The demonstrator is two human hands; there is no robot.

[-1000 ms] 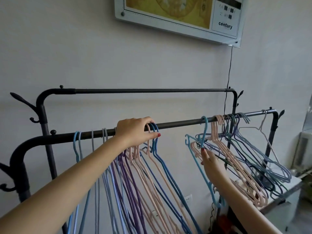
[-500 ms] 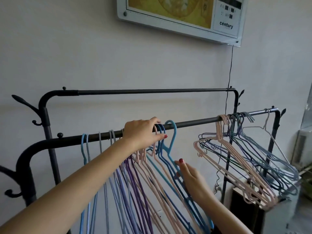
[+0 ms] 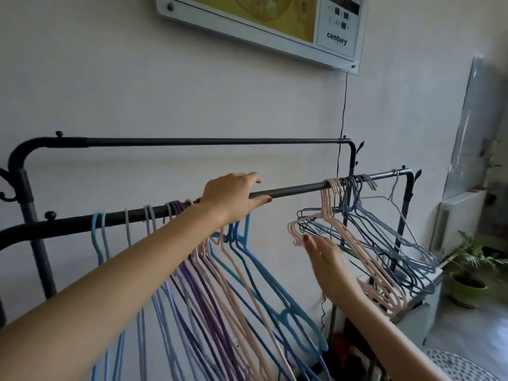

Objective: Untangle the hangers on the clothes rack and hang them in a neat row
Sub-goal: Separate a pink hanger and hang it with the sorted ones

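A black clothes rack has a near rail (image 3: 291, 191) and a higher back rail (image 3: 209, 141). A row of blue, purple and pink hangers (image 3: 209, 287) hangs on the left half of the near rail, with a light blue hanger (image 3: 264, 270) at its right end. My left hand (image 3: 233, 200) rests on the rail over these hooks, fingers stretched out. A tangled bunch of pink, blue and green hangers (image 3: 371, 243) hangs at the rail's right end. My right hand (image 3: 327, 262) is held open just below the bunch's left tips, gripping nothing.
A framed wall panel (image 3: 261, 23) hangs above, with a black cord (image 3: 343, 111) running down behind the rack. A white cabinet (image 3: 423, 312) stands under the tangled bunch. A potted plant (image 3: 467, 273) sits on the floor at the right. Coat hooks (image 3: 8, 185) stick out on the rack's left post.
My right hand carried the light blue hanger left and hung it beside my left hand, let it go, then moved right, under the tangled bunch. My left hand stayed on the rail.
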